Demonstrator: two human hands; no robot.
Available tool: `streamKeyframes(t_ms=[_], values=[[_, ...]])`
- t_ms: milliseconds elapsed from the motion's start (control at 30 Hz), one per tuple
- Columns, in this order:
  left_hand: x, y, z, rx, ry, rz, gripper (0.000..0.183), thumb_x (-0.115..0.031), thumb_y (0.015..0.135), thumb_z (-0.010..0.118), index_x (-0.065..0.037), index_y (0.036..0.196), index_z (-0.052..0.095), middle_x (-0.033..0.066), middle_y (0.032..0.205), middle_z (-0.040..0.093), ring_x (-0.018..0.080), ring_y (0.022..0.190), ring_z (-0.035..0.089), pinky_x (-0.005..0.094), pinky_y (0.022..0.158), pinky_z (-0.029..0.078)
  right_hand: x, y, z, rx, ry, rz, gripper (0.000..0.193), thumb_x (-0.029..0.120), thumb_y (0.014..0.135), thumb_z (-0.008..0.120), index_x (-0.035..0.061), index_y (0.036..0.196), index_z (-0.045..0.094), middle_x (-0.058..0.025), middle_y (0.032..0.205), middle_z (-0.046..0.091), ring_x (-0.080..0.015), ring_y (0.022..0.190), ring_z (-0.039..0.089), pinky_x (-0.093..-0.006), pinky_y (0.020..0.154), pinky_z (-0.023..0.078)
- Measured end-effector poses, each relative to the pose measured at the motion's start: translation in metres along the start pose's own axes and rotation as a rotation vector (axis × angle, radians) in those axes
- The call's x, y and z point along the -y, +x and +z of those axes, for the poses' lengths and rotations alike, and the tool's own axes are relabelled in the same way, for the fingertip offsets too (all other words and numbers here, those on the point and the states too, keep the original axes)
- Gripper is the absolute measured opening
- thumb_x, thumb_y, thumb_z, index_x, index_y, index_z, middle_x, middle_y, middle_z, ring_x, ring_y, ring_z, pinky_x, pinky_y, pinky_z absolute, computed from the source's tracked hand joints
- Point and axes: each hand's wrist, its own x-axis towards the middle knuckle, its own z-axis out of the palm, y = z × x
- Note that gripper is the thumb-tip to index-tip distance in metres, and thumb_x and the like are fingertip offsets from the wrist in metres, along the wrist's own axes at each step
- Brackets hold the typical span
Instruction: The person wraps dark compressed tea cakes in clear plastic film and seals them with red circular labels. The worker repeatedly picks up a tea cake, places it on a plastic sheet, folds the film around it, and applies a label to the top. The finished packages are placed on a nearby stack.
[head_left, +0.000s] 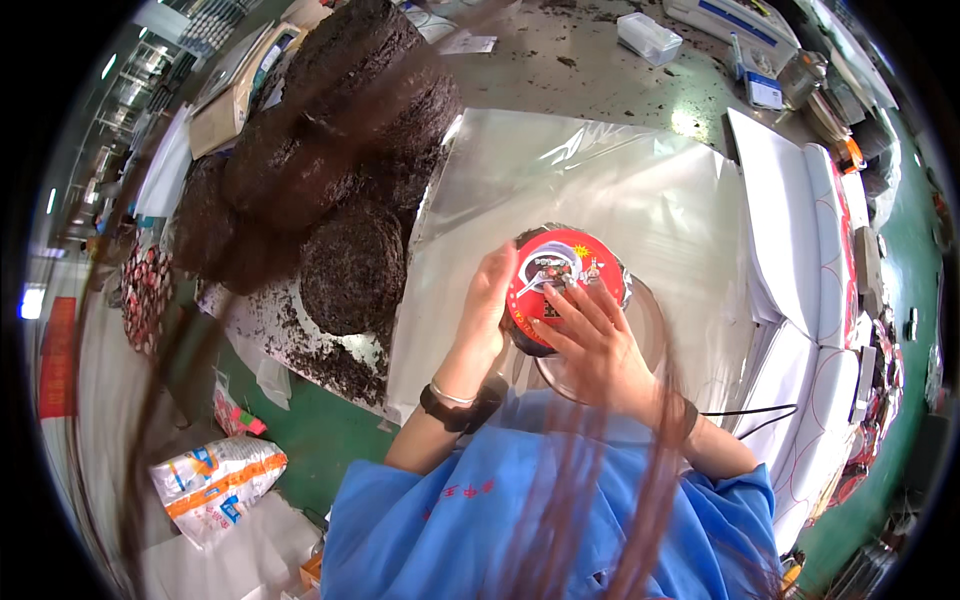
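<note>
A dark round cake in shiny wrapping, topped by a round red label (pixel 533 262) with a printed picture, sits in front of me. My left hand (pixel 489 298) cups its left edge, with the fingers against the side. Across the lower right of the label lies my right hand (pixel 598 340), fingers stretched out and touching the top. Under and beside the cake shows part of a round pan (pixel 652 335). Clear plastic film (pixel 630 185) covers the work surface around it. Strands of hair hang blurred before part of the view.
Large dark crumbly rounds (pixel 355 262) are heaped at the left, with loose crumbs. White sheets (pixel 775 215) and red round labels (pixel 868 455) lie at the right. A clear plastic box (pixel 649 40) stands at the back. A black cable (pixel 765 411) runs right; a printed sack (pixel 222 490) sits lower left.
</note>
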Motion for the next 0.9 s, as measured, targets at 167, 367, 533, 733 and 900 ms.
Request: streamKeyframes(t_ms=[167, 367, 533, 733, 900], values=[[0.003, -0.003, 0.001, 0.045, 0.143, 0.075, 0.048, -0.024, 0.095, 0.077, 0.003, 0.130, 0.056, 0.0106, 0.122, 0.066, 0.0152, 0.111, 0.063, 0.0321, 0.098, 0.051, -0.017, -0.011, 0.029, -0.120, 0.179, 0.203, 0.057, 0.029, 0.080, 0.081, 0.0046, 0.129, 0.064, -0.0147, 0.151, 0.051, -0.0382, 0.137, 0.049, -0.0494, 0.118, 0.035], [-0.008, -0.026, 0.020, 0.305, 0.089, 0.092, 0.051, -0.034, 0.098, 0.073, -0.005, 0.135, 0.053, 0.0066, 0.122, 0.065, 0.0134, 0.110, 0.062, 0.0305, 0.095, 0.051, -0.018, -0.036, -0.033, -0.322, 0.969, 0.774, 0.087, 0.010, 0.085, 0.082, 0.0062, 0.157, 0.033, -0.0203, 0.146, 0.051, -0.0232, 0.121, 0.062, -0.0383, 0.095, 0.055], [-0.001, -0.050, 0.031, 0.393, 0.311, 0.356, 0.076, -0.045, 0.095, 0.074, -0.004, 0.148, 0.039, 0.0132, 0.143, 0.050, 0.0232, 0.131, 0.052, 0.0409, 0.110, 0.043, -0.069, -0.137, -0.111, -0.881, 1.031, 0.699, 0.051, 0.017, 0.100, 0.067, 0.0028, 0.145, 0.049, -0.0108, 0.135, 0.063, -0.0202, 0.118, 0.064, -0.0341, 0.098, 0.054], [0.019, -0.064, 0.012, 0.408, 1.051, 0.754, 0.097, -0.058, 0.085, 0.077, -0.003, 0.152, 0.035, 0.0223, 0.155, 0.032, 0.0374, 0.145, 0.035, 0.0499, 0.118, 0.033, -0.025, -0.207, -0.121, -0.453, 0.829, 0.582, 0.102, 0.061, 0.087, 0.073, 0.0140, 0.163, 0.023, -0.0184, 0.152, 0.051, -0.0299, 0.133, 0.056, -0.0468, 0.112, 0.042], [0.044, -0.055, -0.018, 0.517, 1.372, 0.770, 0.133, -0.071, 0.069, 0.081, -0.008, 0.163, 0.011, 0.0293, 0.165, 0.006, 0.0473, 0.154, 0.009, 0.0705, 0.118, 0.014, 0.001, -0.220, -0.055, 0.315, -0.055, 0.419, 0.105, 0.057, 0.080, 0.078, 0.0103, 0.161, 0.030, -0.0138, 0.168, 0.025, -0.0322, 0.156, 0.022, -0.0465, 0.127, 0.021]])
